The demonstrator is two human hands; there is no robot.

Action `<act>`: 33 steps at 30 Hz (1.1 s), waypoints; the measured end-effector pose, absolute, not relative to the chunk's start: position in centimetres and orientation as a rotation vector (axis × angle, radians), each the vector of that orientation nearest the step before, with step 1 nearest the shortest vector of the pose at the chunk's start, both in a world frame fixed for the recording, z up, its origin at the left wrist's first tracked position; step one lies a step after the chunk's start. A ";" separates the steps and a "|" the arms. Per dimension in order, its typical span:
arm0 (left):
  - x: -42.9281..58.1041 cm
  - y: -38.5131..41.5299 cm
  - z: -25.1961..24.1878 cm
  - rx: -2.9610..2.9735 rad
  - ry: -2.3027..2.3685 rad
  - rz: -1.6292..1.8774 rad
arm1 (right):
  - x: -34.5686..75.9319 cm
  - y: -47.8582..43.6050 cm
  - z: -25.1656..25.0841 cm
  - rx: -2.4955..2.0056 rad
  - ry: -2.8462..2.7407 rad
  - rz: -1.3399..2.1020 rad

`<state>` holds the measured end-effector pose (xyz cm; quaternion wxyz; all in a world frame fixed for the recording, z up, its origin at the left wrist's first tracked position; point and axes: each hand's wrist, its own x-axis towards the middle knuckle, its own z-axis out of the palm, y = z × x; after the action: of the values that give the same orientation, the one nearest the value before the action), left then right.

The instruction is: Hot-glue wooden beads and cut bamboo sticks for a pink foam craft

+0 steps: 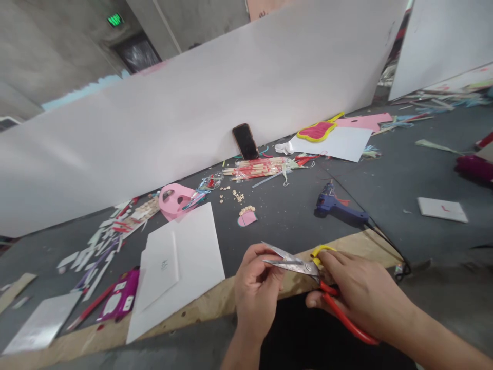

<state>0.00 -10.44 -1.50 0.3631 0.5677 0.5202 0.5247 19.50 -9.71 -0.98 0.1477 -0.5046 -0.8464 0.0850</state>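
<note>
My right hand (365,290) is closed around the handles of a pair of scissors (306,267), one handle yellow and the other red. The scissor blades are parted and point left, towards my left hand. My left hand (256,290) has its thumb and fingers pinched together right at the blades. Whatever it pinches is too small or too hidden to make out. Beyond the hands lies a small pink rounded piece (247,218) with tiny pale wooden bits along its upper edge. More such bits (238,196) are scattered just behind it.
A blue hot glue gun (341,208) lies to the right, its cord running over the table's front edge. White sheets (208,246) and a purple pack (121,295) are on the left. A phone (245,141) leans against the white partition (215,97), behind bagged sticks (258,168).
</note>
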 end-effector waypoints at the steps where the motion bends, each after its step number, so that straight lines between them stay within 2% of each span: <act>1: 0.0 -10.4 -1.4 1.462 1.338 1.335 | 19.5 -9.7 -1.1 -1.453 -2.444 0.235; 8: 0.1 -10.3 -0.5 1.540 1.418 1.306 | 19.1 -10.0 -1.8 -1.426 -2.464 0.158; 13: 0.4 -10.6 -1.0 1.531 1.462 1.359 | 19.0 -10.3 -1.8 -1.473 -2.498 0.227; 33: 0.7 -10.1 -0.9 1.543 1.332 1.387 | 19.7 -9.5 -0.8 -1.460 -2.453 0.247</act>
<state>0.68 -10.13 -0.89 0.3317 0.5905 0.5097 0.5306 19.66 -9.47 -0.83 0.1376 -0.5048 -0.8479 0.0853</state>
